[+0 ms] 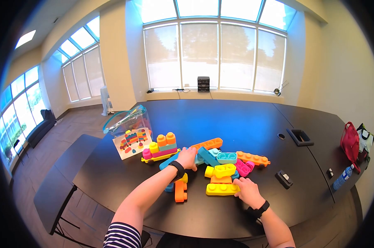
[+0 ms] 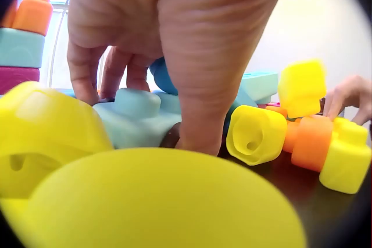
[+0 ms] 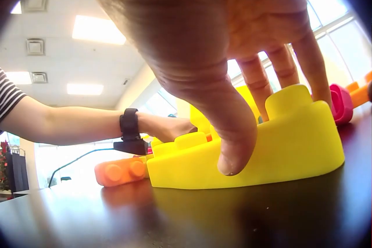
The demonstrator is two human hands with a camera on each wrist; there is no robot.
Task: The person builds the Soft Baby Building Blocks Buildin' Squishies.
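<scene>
My left hand (image 1: 188,158) reaches into the block pile. In the left wrist view its thumb and fingers stand on either side of a light blue building block (image 2: 135,121), gripping it. Nearer the table's front edge, my right hand (image 1: 249,192) pinches the right end of a long yellow studded block (image 1: 220,189), thumb in front and fingers behind. That block lies low on the table, beside an orange block (image 1: 220,180) and another yellow block (image 1: 225,170). Below my left wrist is an upright orange block (image 1: 180,191). A dark blue block (image 1: 207,156) leans right of my left hand.
A block train (image 1: 161,149) stands left of the pile, near a picture card (image 1: 133,143) and a clear bag (image 1: 139,118). Orange strips (image 1: 253,158) and magenta blocks (image 1: 244,168) lie rightward. A black box (image 1: 284,178), water bottle (image 1: 344,177) and red bag (image 1: 350,144) are farther right.
</scene>
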